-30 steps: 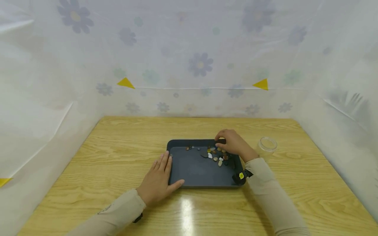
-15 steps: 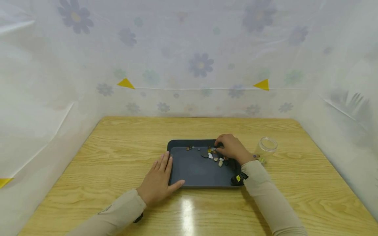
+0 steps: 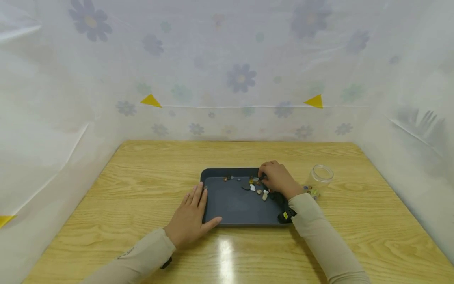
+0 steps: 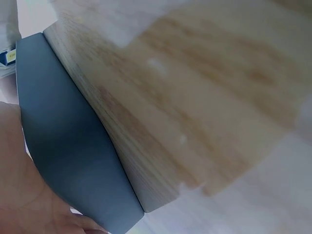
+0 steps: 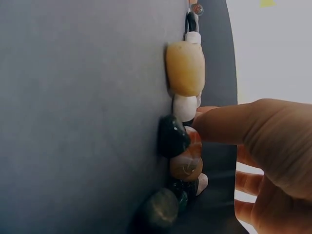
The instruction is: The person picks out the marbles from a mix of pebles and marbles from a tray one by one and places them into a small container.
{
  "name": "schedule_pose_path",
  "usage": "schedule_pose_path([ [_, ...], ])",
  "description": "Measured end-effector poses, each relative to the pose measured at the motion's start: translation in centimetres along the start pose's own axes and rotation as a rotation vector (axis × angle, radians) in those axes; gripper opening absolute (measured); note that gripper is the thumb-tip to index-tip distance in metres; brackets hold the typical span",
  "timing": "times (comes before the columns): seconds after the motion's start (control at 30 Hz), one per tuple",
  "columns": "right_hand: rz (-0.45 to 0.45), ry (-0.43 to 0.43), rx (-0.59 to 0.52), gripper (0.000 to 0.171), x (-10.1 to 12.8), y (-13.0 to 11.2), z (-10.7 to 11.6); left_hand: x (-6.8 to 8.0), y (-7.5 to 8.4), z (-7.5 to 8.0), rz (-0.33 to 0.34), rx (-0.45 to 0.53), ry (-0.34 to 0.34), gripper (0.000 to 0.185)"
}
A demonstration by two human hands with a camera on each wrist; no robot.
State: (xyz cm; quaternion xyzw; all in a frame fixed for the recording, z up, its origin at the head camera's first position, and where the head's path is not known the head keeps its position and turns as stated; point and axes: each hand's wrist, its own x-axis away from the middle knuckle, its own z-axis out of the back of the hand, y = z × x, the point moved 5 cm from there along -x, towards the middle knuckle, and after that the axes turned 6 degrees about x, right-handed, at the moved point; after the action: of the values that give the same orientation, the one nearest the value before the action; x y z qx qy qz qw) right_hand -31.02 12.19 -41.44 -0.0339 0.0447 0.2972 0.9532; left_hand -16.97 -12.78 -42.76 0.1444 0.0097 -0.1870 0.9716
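A dark grey tray (image 3: 234, 205) lies on the wooden table (image 3: 142, 177). Several small stones (image 3: 258, 187) sit in its far right part. My right hand (image 3: 276, 177) hovers over them with curled fingers. In the right wrist view one fingertip (image 5: 209, 126) touches the row of stones: a yellow one (image 5: 185, 68), a white one (image 5: 185, 107), a black one (image 5: 173, 137) and an orange-brown one (image 5: 186, 166). No stone is plainly pinched. My left hand (image 3: 189, 215) lies flat beside the tray's left edge, thumb against its near corner. The left wrist view shows the tray (image 4: 63, 146) beside my palm (image 4: 14, 195).
A small clear glass jar (image 3: 320, 175) stands on the table right of the tray, with a few stones at its bottom. Translucent flowered sheeting (image 3: 241, 79) walls the table at the back and both sides.
My right hand has drawn slightly nearer and lower onto the stones, fingers curling in. The left hand and the tray have stayed put.
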Motion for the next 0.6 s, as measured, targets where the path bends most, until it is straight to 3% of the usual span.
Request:
schedule_pose_path([
  [0.6, 0.048, 0.02, -0.048, 0.008, -0.21, 0.06, -0.02, 0.04, 0.17, 0.15, -0.01, -0.028, 0.003, 0.097],
])
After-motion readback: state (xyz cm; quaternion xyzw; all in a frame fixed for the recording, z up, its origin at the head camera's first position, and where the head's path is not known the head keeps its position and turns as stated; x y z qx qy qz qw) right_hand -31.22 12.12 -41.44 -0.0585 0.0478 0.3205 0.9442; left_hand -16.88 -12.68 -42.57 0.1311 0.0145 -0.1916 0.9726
